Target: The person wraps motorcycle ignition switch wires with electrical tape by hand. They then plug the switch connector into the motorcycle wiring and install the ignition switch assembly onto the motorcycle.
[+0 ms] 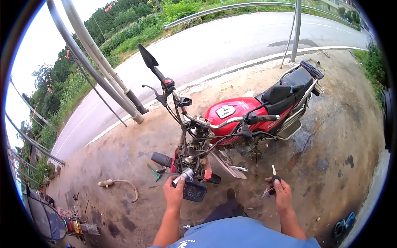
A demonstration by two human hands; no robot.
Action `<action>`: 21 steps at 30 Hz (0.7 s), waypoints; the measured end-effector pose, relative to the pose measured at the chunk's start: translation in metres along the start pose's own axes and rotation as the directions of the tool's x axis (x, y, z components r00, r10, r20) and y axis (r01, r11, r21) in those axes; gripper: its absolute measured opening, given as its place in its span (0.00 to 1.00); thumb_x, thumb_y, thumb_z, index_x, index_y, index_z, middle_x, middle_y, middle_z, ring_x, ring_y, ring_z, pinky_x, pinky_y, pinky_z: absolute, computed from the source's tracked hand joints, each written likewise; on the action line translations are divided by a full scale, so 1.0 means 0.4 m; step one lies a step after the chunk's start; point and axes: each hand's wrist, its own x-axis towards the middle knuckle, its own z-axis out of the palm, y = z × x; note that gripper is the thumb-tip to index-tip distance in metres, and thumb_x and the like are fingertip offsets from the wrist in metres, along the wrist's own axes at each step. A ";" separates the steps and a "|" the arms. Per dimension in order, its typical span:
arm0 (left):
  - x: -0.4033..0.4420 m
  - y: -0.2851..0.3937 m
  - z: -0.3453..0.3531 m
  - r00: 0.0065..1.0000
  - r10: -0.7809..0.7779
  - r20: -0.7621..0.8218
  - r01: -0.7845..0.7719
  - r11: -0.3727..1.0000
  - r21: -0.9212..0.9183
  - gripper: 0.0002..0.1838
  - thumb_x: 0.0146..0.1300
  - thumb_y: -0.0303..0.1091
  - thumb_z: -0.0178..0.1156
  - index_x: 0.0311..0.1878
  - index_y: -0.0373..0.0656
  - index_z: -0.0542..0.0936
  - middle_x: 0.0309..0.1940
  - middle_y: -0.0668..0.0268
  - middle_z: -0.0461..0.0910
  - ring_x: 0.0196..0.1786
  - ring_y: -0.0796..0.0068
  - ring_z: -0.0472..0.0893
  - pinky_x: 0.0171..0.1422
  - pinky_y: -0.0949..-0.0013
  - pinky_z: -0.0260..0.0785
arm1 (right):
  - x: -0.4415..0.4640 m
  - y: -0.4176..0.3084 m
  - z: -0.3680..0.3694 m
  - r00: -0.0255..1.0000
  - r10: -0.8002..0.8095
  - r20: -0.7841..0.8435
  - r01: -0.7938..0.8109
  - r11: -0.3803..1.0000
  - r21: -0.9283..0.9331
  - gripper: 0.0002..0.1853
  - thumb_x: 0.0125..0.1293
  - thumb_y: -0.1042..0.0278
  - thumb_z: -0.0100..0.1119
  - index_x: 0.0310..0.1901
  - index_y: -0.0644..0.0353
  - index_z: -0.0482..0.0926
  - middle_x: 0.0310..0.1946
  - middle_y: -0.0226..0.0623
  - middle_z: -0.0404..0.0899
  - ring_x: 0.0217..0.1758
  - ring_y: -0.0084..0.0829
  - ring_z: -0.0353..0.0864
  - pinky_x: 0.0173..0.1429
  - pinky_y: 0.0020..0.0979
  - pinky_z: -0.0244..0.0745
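A silver cylindrical metal part (182, 177) is gripped in my left hand (173, 192), just in front of the forks of a red motorcycle (237, 110). Below that part hangs a black instrument cluster (194, 191). My right hand (282, 194) is closed on a small tool (273, 172) with a dark handle and a light tip pointing up; it is away from the motorcycle, to the right. Something thin and pale also shows beside the right fingers, too small to name. The motorcycle's front is partly stripped, with cables and bare parts around the handlebar.
On the stained concrete lie a green-handled tool (154, 173) and a curved pipe (128, 184). Metal poles (111, 91) stand left, another pole (296, 33) behind the seat. A second vehicle (76, 226) is at lower left. Blue sandals (344, 225) lie at lower right. A road (215, 45) runs behind.
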 end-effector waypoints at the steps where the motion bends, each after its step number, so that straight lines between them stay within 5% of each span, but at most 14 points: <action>1: -0.001 -0.010 -0.007 0.999 0.031 -0.013 -0.031 0.999 0.020 0.10 0.70 0.30 0.69 0.49 0.34 0.83 0.33 0.68 0.84 0.31 0.80 0.81 0.37 0.74 0.73 | 0.021 0.007 -0.047 0.996 0.026 -0.083 -0.017 0.994 0.109 0.22 0.82 0.53 0.53 0.52 0.68 0.84 0.33 0.34 0.81 0.35 0.29 0.82 0.41 0.33 0.80; 3: 0.014 -0.056 -0.018 0.998 0.015 -0.053 -0.018 0.998 -0.057 0.12 0.69 0.30 0.70 0.50 0.34 0.83 0.37 0.67 0.84 0.37 0.80 0.81 0.43 0.74 0.74 | 0.072 0.021 -0.127 0.979 -0.046 -0.196 0.079 0.984 0.162 0.22 0.82 0.53 0.51 0.53 0.68 0.83 0.32 0.34 0.80 0.35 0.28 0.82 0.42 0.32 0.80; 7: 0.052 -0.038 0.022 0.993 0.011 -0.119 -0.044 0.958 -0.282 0.13 0.69 0.29 0.71 0.52 0.34 0.83 0.45 0.68 0.84 0.46 0.80 0.81 0.55 0.73 0.74 | 0.162 -0.055 -0.214 0.930 -0.082 -0.358 0.034 0.990 -0.137 0.19 0.82 0.55 0.56 0.55 0.66 0.84 0.35 0.28 0.82 0.36 0.21 0.79 0.43 0.27 0.76; 11: 0.114 -0.019 0.094 0.980 0.078 -0.181 -0.155 0.872 -0.464 0.15 0.75 0.38 0.66 0.56 0.37 0.81 0.50 0.68 0.82 0.52 0.76 0.79 0.63 0.70 0.70 | 0.282 -0.132 -0.293 0.888 -0.280 -0.364 0.135 0.917 -0.376 0.19 0.79 0.54 0.62 0.54 0.64 0.85 0.35 0.23 0.81 0.36 0.17 0.75 0.44 0.24 0.71; 14: 0.172 -0.032 0.140 0.972 0.145 -0.183 -0.212 0.876 -0.433 0.16 0.80 0.44 0.59 0.57 0.40 0.78 0.54 0.64 0.80 0.58 0.72 0.77 0.70 0.65 0.65 | 0.365 -0.218 -0.284 0.903 -0.239 -0.358 0.092 0.920 -0.381 0.18 0.78 0.53 0.64 0.50 0.62 0.86 0.35 0.22 0.81 0.37 0.16 0.75 0.43 0.23 0.71; 21: 0.207 -0.020 0.196 0.989 0.028 -0.143 -0.080 0.926 -0.369 0.18 0.83 0.48 0.53 0.51 0.39 0.77 0.44 0.66 0.80 0.48 0.75 0.77 0.56 0.69 0.71 | 0.666 -0.225 -0.329 0.965 -0.181 -0.191 0.079 0.891 -0.447 0.17 0.79 0.61 0.62 0.57 0.66 0.86 0.35 0.20 0.80 0.35 0.13 0.72 0.40 0.22 0.69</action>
